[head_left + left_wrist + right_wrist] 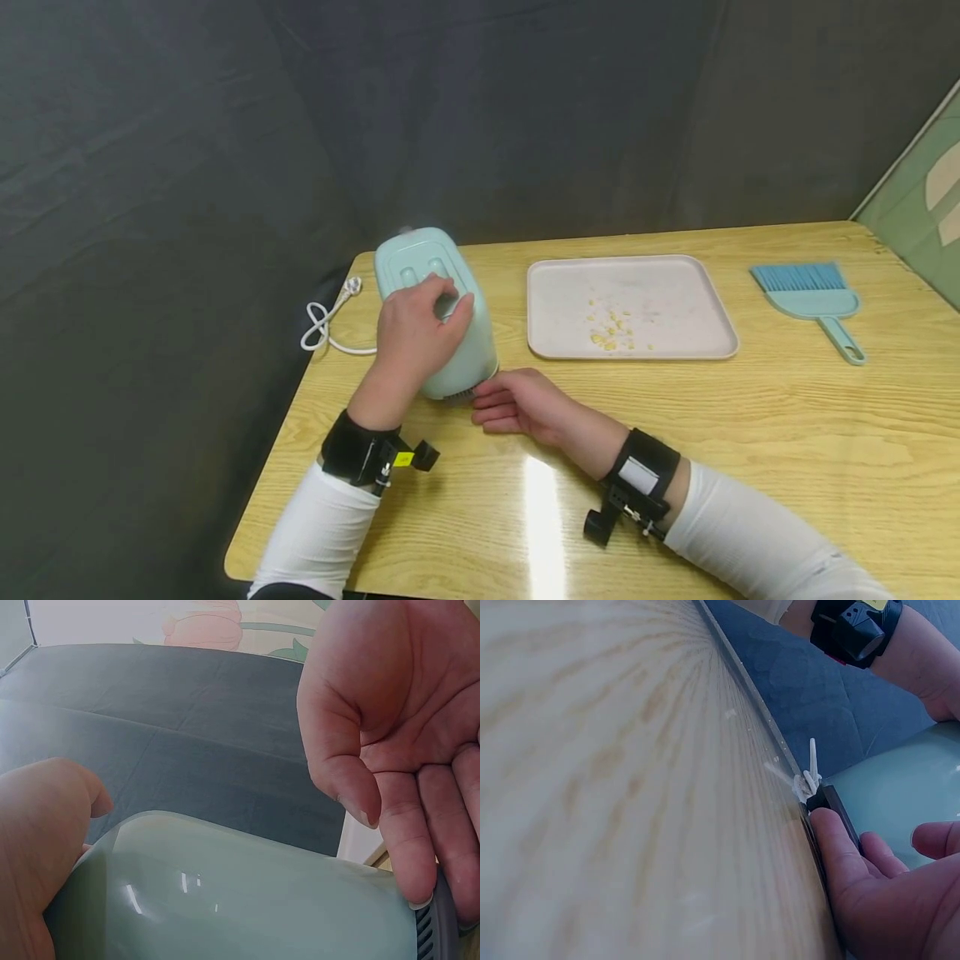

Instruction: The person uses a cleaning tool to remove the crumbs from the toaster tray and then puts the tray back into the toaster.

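A mint-green, rounded toaster (472,337) with a dark slotted base stands at the left of the table. Over its top lies my left hand (417,325), thumb and forefinger curved and the other fingers mostly hidden; it appears to grip the top. My right hand (517,402) is at the toaster's near lower end, palm turned up. In the left wrist view, fingertips of the right hand (397,765) touch the slotted base (426,930). The right wrist view shows the right hand (885,889) low beside the dark base (832,804), fingers fairly straight.
A pale tray (637,304) with yellow crumbs (611,333) lies right of the toaster. Farther right is a blue brush fitted on a dustpan (813,300). A white cord with a plug (351,286) lies near the table's left edge. Dark cloth (525,117) hangs behind.
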A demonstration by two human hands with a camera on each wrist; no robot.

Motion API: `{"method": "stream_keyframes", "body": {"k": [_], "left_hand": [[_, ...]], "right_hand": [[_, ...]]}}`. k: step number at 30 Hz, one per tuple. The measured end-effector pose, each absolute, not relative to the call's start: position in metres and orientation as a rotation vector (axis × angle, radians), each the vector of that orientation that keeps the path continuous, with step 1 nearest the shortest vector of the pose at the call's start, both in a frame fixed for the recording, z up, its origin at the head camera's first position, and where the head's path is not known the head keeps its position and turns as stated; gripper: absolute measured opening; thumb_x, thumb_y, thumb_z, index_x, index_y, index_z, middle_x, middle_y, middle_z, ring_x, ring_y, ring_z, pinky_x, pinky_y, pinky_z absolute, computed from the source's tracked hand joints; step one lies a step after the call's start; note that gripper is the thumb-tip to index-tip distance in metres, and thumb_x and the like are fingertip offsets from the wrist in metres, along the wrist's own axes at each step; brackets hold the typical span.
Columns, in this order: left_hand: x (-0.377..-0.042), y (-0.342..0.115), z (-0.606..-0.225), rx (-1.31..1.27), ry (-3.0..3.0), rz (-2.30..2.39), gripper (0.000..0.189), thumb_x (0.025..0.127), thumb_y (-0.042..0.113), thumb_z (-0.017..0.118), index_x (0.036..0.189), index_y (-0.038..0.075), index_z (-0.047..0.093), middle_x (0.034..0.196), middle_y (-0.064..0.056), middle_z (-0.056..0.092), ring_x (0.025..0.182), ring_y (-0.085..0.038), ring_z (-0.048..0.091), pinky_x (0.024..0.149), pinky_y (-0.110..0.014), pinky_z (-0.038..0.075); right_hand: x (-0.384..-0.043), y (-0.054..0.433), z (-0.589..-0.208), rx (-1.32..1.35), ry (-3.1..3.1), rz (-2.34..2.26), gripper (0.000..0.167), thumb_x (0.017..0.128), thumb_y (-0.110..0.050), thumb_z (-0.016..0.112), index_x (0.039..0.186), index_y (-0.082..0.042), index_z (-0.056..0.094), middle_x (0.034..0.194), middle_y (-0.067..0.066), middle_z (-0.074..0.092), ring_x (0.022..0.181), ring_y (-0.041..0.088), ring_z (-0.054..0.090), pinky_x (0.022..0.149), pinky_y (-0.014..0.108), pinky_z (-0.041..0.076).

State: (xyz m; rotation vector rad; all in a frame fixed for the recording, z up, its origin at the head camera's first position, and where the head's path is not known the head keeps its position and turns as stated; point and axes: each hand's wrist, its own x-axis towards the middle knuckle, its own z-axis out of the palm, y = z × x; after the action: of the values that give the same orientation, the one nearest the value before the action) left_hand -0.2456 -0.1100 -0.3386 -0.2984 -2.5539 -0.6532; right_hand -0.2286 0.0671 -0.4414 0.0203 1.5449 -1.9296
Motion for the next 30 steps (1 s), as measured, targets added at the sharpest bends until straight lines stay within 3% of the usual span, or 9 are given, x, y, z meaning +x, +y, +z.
{"method": "stream_keyframes", "body": {"k": [11, 21, 30], "left_hand": [[-0.246, -0.11, -0.339, -0.299, -2.544, -0.646, 0.034, 0.097, 0.048, 0.058, 0.106, 0.017, 0.071, 0.102, -0.004, 0.076, 0.09, -0.032, 0.066, 0.08, -0.045, 0.049], [-0.245, -0.109, -0.339, -0.308, -2.53, -0.637, 0.033, 0.097, 0.047, 0.058, 0.105, 0.017, 0.071, 0.1, -0.003, 0.076, 0.086, -0.03, 0.065, 0.076, -0.043, 0.048], [-0.246, -0.109, -0.34, -0.291, -2.545, -0.662, 0.035, 0.095, 0.049, 0.06, 0.107, 0.018, 0.072, 0.105, -0.004, 0.076, 0.089, -0.032, 0.065, 0.077, -0.044, 0.048]], "right_hand": [[-0.232, 0.064, -0.439, 0.012, 1.545, -1.93, 0.043, 0.097, -0.017, 0.055, 0.128, 0.012, 0.059, 0.114, 0.019, 0.072, 0.088, 0.022, 0.076, 0.08, 0.036, 0.064], [-0.237, 0.063, -0.442, 0.026, 1.548, -1.947, 0.03, 0.094, -0.015, 0.049, 0.114, 0.006, 0.057, 0.103, 0.016, 0.075, 0.087, 0.024, 0.077, 0.077, 0.038, 0.064], [-0.24, 0.062, -0.439, 0.019, 1.534, -1.942, 0.046, 0.091, -0.013, 0.046, 0.127, 0.013, 0.056, 0.106, 0.023, 0.075, 0.087, 0.025, 0.077, 0.079, 0.039, 0.064]]}}
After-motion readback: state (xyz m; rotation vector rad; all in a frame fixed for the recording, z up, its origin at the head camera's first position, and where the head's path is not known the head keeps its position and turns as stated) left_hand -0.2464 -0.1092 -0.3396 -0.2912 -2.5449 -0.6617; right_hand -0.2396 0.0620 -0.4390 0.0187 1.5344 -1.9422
